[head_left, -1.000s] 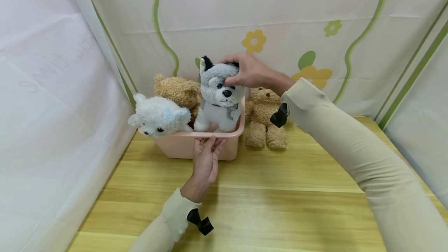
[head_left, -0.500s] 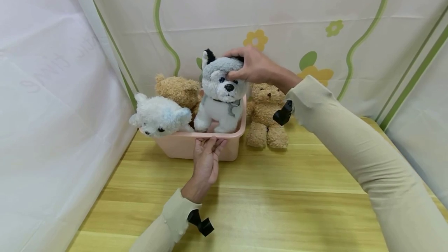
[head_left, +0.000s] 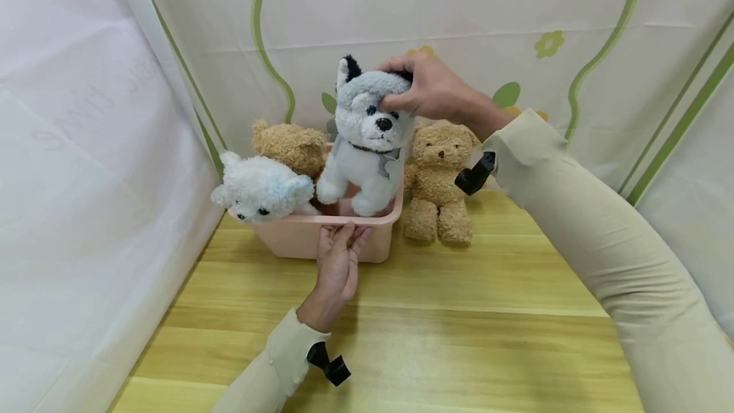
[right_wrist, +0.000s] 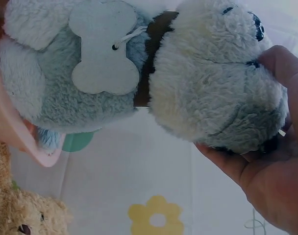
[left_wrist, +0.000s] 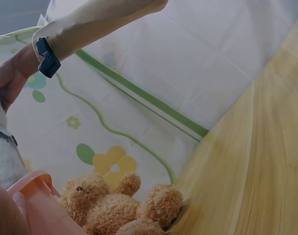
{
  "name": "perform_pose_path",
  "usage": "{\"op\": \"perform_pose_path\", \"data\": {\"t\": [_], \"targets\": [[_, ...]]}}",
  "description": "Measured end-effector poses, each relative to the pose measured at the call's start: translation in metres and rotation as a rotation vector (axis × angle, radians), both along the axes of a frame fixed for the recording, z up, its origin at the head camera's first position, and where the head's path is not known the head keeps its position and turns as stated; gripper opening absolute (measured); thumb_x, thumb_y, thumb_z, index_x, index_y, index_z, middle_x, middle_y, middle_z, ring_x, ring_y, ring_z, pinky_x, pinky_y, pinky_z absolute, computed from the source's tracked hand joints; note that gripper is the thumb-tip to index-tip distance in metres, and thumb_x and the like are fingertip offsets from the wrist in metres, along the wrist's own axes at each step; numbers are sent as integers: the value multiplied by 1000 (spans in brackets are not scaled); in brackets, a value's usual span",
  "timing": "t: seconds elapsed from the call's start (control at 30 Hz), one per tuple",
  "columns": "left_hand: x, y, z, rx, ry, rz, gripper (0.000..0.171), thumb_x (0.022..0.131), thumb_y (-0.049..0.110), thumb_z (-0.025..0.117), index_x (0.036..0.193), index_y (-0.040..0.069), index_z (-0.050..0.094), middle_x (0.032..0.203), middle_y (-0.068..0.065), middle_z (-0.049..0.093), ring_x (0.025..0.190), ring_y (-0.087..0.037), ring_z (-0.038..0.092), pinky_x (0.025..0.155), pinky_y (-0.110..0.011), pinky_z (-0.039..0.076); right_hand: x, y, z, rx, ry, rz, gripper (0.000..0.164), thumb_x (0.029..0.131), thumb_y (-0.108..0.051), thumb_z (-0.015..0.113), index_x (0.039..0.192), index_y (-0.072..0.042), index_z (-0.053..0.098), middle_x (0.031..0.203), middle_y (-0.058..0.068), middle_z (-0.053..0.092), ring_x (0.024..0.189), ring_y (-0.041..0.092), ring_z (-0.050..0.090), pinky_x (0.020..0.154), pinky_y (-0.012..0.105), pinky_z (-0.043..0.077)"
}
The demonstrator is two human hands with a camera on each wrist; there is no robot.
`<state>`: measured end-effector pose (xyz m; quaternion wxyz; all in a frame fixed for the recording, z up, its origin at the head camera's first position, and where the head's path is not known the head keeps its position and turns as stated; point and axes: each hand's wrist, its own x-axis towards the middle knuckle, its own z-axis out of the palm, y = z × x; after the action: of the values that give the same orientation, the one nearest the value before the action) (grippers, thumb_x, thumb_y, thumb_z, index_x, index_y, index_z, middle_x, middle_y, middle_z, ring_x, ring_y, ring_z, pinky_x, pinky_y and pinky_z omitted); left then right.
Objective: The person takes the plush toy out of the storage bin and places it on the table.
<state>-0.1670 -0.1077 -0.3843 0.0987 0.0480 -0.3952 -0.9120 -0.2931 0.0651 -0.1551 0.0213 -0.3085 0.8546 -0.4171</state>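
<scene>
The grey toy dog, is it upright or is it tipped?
The dog is upright: its head is above its body, its paws point downward, and the right hand grips its head.

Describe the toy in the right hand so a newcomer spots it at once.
On the yellow wooden table stands a pink plastic bin. At its right end, the right hand grips a grey-and-white plush dog by the head. Unlike the curly brown teddy bear outside and the fluffy white plush toy at the left, it shows a dark collar and bone-shaped tag.
</scene>
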Motion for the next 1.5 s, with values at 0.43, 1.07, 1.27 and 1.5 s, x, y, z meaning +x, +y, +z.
{"op": "perform_pose_path", "data": {"t": [0.43,1.07,1.27,1.5], "targets": [[-1,-4,0,7,5,9,12,102,0,47,107,9,42,106,-7,54,88,-15,65,88,-28,61,2,47,18,-38,54,-55,49,86,-10,75,133,-12,61,125,4,61,109,15,59,83,16,57],[0,-7,0,1,-7,8,11,102,2,48,107,9,41,105,-6,54,88,-14,65,89,-27,61,8,97,-4,52,57,-117,50,88,-15,75,135,-10,60,125,3,61,104,10,60,76,11,57],[0,-6,0,-5,-7,7,11,102,2,48,106,9,40,105,-6,53,89,-14,64,89,-26,61,11,106,-12,94,62,-135,53,89,-20,74,138,-13,57,133,9,58,107,9,58,76,10,56],[0,-6,0,-5,-7,5,11,102,3,49,106,9,40,105,-6,53,89,-14,64,89,-26,61,13,119,-18,89,53,-181,55,88,-18,76,139,-15,56,132,8,58,103,6,58,74,9,56]]}}
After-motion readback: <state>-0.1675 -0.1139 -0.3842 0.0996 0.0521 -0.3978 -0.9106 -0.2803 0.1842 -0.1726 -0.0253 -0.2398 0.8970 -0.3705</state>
